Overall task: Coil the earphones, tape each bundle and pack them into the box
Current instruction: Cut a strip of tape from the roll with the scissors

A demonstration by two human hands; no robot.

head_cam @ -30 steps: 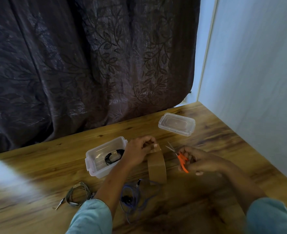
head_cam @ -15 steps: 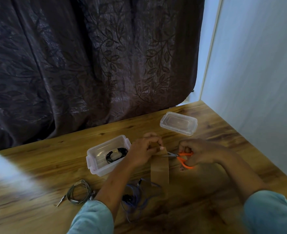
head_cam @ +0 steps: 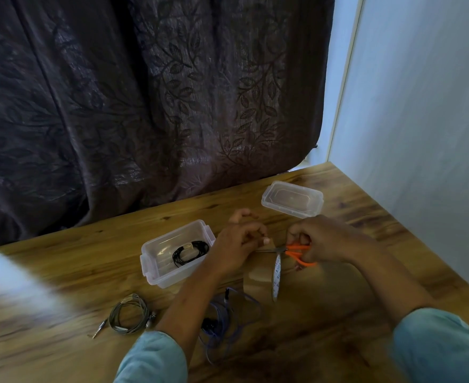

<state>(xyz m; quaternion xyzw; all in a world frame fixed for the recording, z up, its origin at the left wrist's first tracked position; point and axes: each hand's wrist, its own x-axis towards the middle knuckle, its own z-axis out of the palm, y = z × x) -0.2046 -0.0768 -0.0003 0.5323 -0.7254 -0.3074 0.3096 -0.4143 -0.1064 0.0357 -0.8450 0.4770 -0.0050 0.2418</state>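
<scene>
While left hand [head_cam: 236, 244] pinches tape [head_cam: 261, 280], right hand [head_cam: 321, 239] grips orange scissors [head_cam: 297, 252]

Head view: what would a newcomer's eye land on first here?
The orange scissors in the right hand, at centre right, blades laid to a strip of brown tape that the left hand pulls up from the roll. Next, the clear box to the left with a black coiled bundle inside, its lid lying apart behind the hands.

Light teal sleeves [head_cam: 156, 357] pushed up both forearms; left grip [head_cam: 236, 244] and right grip [head_cam: 324, 239] bare
</scene>
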